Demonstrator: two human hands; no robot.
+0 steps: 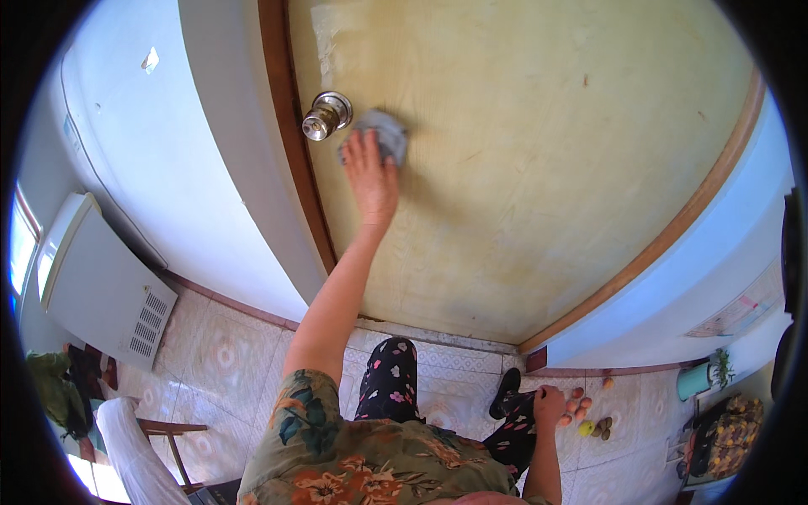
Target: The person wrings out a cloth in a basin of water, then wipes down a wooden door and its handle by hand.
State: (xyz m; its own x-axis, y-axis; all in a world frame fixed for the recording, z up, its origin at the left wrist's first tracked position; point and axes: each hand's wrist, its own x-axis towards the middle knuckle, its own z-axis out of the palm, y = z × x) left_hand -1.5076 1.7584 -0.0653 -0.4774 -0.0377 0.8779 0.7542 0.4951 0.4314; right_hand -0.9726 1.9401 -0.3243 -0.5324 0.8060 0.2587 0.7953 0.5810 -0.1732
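Note:
My left hand [370, 180] lies over a folded grey cloth [386, 136], fingers spread, and presses it flat against a pale yellow wood-grain door [505, 158]. The cloth is slightly blurred. Just left of it is a round metal doorknob [323, 118] with a keyhole in its middle; hand and knob are apart. A whitish torn patch [324, 44] marks the door above the knob. Low at the right, my right hand [549, 404] is curled into a loose fist by my patterned trouser leg, and nothing shows in it.
Several peach-like fruits [577, 404], a yellow-green fruit [586, 428] and small brown fruits [603, 429] lie on the tiled floor [221, 353]. A white appliance [107, 278] and a wooden chair [170, 429] stand left. At right are a teal pot with a plant [694, 380] and patterned fabric [735, 435].

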